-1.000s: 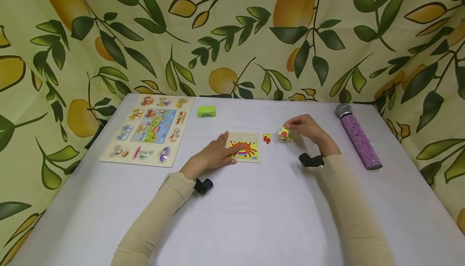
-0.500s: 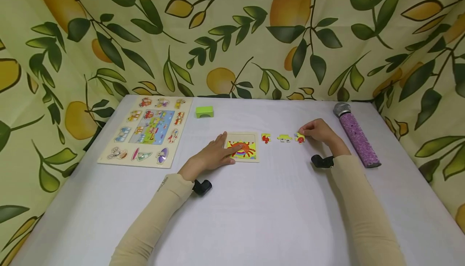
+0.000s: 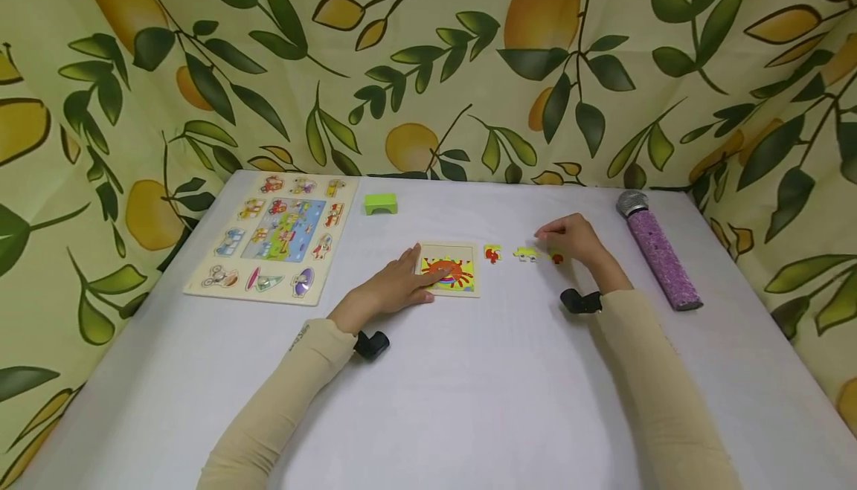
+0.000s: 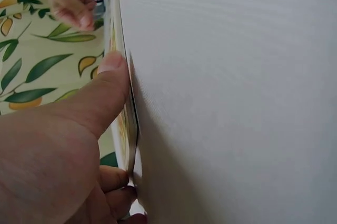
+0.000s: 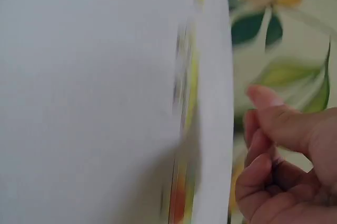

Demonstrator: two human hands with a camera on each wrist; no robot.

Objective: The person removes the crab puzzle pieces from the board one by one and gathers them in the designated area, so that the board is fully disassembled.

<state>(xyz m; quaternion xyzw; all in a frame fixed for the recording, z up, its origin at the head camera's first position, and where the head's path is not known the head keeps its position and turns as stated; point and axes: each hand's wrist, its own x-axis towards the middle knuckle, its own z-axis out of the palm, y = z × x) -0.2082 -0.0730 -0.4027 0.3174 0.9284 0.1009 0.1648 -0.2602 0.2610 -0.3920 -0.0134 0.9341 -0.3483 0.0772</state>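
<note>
My left hand (image 3: 396, 284) rests on the left side of a small square wooden crab puzzle (image 3: 455, 279). Its thumb (image 4: 108, 87) lies extended over the picture, and the other fingers touch the left edge. Three loose jigsaw pieces lie in a row right of the frame: a red-and-yellow piece (image 3: 492, 253), a yellow piece (image 3: 525, 253) and another red-and-yellow piece (image 3: 557, 259). Just above the two right-hand pieces hovers my right hand (image 3: 574, 237), with nothing seen between its loosely bent fingers. In the right wrist view, the pieces are blurred beside that hand.
A large wooden peg puzzle board (image 3: 194, 285) with vehicle pictures lies at the left. Behind the small puzzle stands a green arch block (image 3: 380, 204). A purple glittery microphone (image 3: 663, 256) lies at the right. A patterned curtain (image 3: 428, 66) borders the white table (image 3: 442, 401).
My right hand set one jigsaw piece down at the right end of the row, let go, and moved back left over the pieces. My left hand stays on the puzzle.
</note>
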